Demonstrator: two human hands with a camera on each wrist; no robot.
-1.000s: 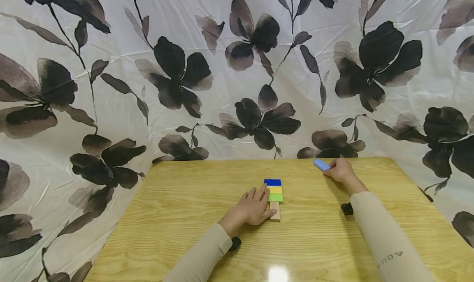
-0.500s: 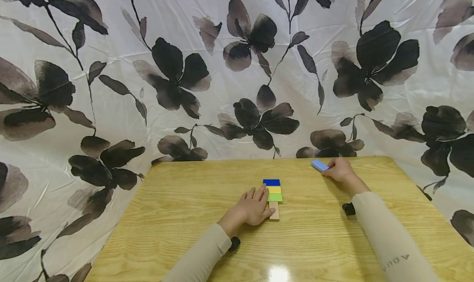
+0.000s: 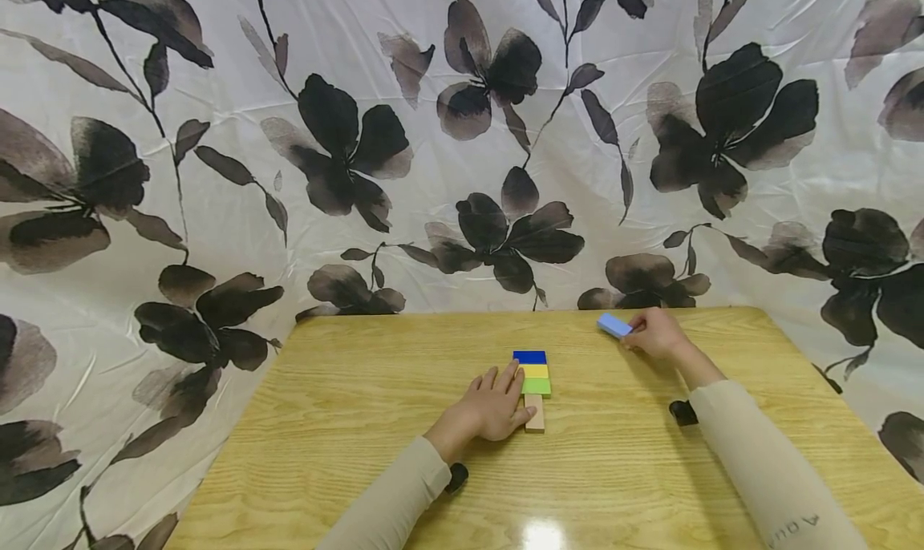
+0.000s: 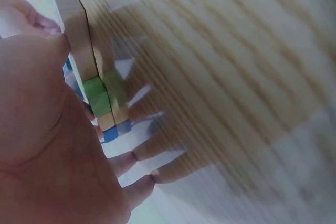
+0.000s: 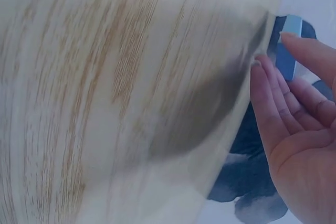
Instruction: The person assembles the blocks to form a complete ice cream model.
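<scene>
Near the far right of the table, my right hand [image 3: 657, 333] pinches a light blue block [image 3: 614, 325] by one end. In the right wrist view the thumb presses on the light blue block [image 5: 290, 51], which appears held above the tabletop. My left hand [image 3: 491, 406] lies with fingers spread beside a row of blocks. Its fingertips touch the row's left side, and the thumb rests on a plain wooden block [image 3: 534, 422]. Beyond that block lie a green block [image 3: 537, 386], a yellow block [image 3: 536, 370] and a dark blue block [image 3: 530, 357], side by side and touching.
The wooden table [image 3: 346, 374] has its far edge against a white cloth with dark flowers [image 3: 498, 133]. A small black wrist device [image 3: 682, 412] sits under the right sleeve, another black device [image 3: 458, 478] under the left. Light glares near the front edge.
My right hand, holding the light blue block, has shifted slightly left, toward the row. The left hand and the row of blocks have stayed put.
</scene>
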